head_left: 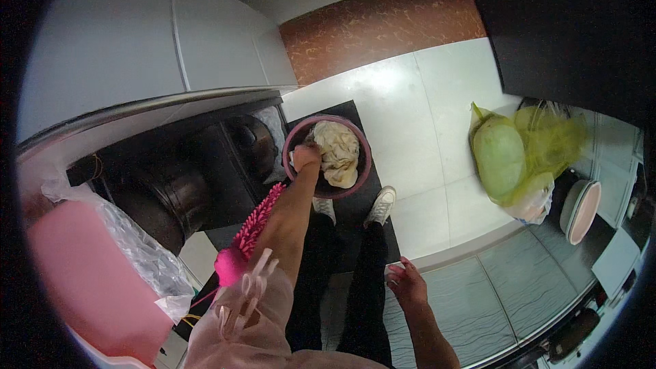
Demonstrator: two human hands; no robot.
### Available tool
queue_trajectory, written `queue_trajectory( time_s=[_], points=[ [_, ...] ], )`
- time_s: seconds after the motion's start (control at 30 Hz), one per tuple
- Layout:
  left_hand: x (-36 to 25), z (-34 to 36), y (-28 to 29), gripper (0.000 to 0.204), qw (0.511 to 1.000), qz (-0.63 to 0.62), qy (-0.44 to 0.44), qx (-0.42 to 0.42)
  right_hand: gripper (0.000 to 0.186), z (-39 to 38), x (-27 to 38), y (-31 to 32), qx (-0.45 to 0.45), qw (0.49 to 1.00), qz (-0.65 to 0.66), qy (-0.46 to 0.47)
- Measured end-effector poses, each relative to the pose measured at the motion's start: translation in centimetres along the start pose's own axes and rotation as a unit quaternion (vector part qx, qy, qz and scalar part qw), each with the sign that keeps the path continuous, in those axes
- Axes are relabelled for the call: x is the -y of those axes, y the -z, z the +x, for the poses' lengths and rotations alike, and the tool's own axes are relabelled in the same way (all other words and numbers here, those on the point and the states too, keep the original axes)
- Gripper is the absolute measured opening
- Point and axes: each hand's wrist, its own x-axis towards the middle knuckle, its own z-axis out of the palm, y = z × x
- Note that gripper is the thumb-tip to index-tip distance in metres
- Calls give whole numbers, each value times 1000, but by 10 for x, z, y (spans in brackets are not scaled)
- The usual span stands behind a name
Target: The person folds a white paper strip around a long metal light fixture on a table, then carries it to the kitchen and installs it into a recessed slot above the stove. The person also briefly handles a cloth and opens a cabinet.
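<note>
My left hand reaches down into a round pink basin. It is bunched against a crumpled cream cloth with brownish stains; its fingertips are partly hidden. A small whitish bit shows at the hand's left side. My right hand hangs to the right of my legs, fingers loosely bent and apart, with nothing visible in it. Beside my left forearm is a bright pink shaggy duster-like thing, partly covered by the arm.
On the left, dark pots and a pink box-like container with clear plastic line a shelf. White shoes stand close to the basin. To the right are a yellow-green bag with a large pale green object and stacked basins.
</note>
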Motion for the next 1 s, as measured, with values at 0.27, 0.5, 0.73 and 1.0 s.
queue_trajectory(
  time_s=[0.27,0.5,0.73,1.0],
  points=[
    [-12,-166,67,9,955,-83,-264,-103,32,27,4,-64,49,998,-32,18],
    [-8,-231,126,8,927,-60,-348,-125,29,40,28,-114,65,982,-166,55],
    [8,-245,140,8,922,-286,-255,-48,28,38,37,-142,22,960,-257,110],
    [-21,-290,192,8,933,-259,-244,-55,24,-10,19,-198,49,921,-335,195]
  ],
)
